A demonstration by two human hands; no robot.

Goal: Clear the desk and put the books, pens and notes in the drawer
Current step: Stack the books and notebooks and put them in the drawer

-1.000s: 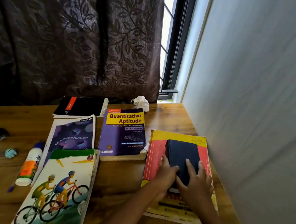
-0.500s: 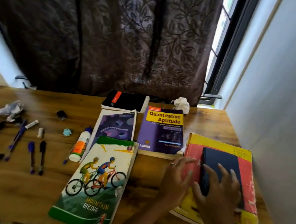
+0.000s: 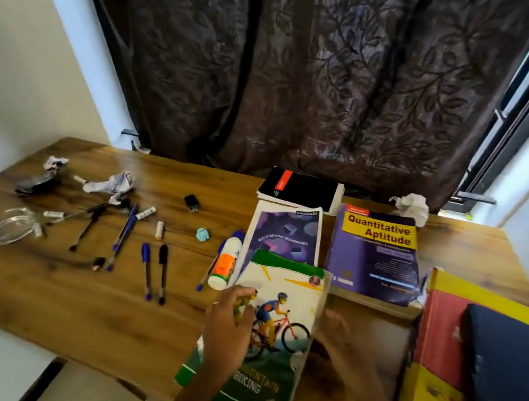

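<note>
Left hand lies on biking book, fingers loosely spread over cover, gripping nothing. Right hand at book's right edge, blurred; cannot tell if it holds edge. Biking book overlaps purple notebook. Aptitude book to right. Navy book lies atop yellow-red book at far right. Pens scattered on desk, left. Glue bottle beside notebook.
</note>
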